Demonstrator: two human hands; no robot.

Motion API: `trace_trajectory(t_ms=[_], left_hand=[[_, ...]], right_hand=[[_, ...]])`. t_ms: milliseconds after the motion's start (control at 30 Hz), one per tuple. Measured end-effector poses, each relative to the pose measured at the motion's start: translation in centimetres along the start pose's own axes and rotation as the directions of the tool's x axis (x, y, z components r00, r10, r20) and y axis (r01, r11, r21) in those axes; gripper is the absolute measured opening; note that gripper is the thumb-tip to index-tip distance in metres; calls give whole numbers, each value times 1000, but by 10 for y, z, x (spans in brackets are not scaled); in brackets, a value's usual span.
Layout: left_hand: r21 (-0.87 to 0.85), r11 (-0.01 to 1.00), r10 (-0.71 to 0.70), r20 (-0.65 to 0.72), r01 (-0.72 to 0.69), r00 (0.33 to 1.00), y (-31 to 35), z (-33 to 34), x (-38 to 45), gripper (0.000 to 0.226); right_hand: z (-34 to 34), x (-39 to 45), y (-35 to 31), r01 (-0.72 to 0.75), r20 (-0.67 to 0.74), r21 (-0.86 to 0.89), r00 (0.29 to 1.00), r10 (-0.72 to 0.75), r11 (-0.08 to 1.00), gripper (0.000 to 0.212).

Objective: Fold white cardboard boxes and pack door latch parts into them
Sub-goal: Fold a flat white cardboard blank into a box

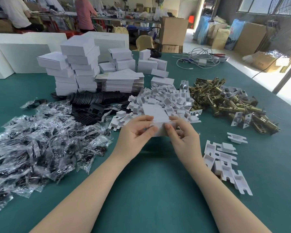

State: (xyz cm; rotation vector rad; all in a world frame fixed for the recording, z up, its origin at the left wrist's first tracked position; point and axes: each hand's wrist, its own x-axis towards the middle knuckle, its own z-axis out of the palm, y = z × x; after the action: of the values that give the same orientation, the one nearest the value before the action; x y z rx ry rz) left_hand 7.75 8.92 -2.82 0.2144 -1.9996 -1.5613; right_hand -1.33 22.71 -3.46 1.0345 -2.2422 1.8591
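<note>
While both hands work over the green table (149, 190), here's the layout:

Left hand (134, 133): fingers curled, pinching the near edge of the white cardboard box (155, 115).
Right hand (183, 133): same deal, thumb pressed on the box front.
Box: half folded, held just above the table, centre.
Latch parts (225, 101): brassy heap, far right.
Folded boxes (76, 68): stacked back left.
Bagged bits (40, 140): big pile, left.

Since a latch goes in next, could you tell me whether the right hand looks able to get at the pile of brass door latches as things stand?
Probably yes, once freed: the right hand shares its grip on the small white cardboard box with the left hand, and the pile of brass door latches lies uncovered on its side.
</note>
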Motion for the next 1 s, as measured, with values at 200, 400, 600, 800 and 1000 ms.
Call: trace_trajectory(t_ms=[200,400,600,800,1000], left_hand=[[53,998,46,-59,-43,997,0,11,-2,21],[-52,995,-92,-103,88,990,0,15,-3,13],[-26,992,-126,-140,124,982,1,17,-2,11],[-73,995,-82,-135,73,987,5,22,-5,17],[-287,950,-165,-124,124,978,2,27,-7,41]], right_hand=[[5,0,-4,-211,-82,263,967,240,941,6],[9,2,-3,-301,-36,434,936,351,849,9],[11,3,1,-310,-12,498,932,363,810,18],[14,2,1,-451,154,577,879,452,681,55],[15,1,2,-379,19,599,887,461,705,29]])
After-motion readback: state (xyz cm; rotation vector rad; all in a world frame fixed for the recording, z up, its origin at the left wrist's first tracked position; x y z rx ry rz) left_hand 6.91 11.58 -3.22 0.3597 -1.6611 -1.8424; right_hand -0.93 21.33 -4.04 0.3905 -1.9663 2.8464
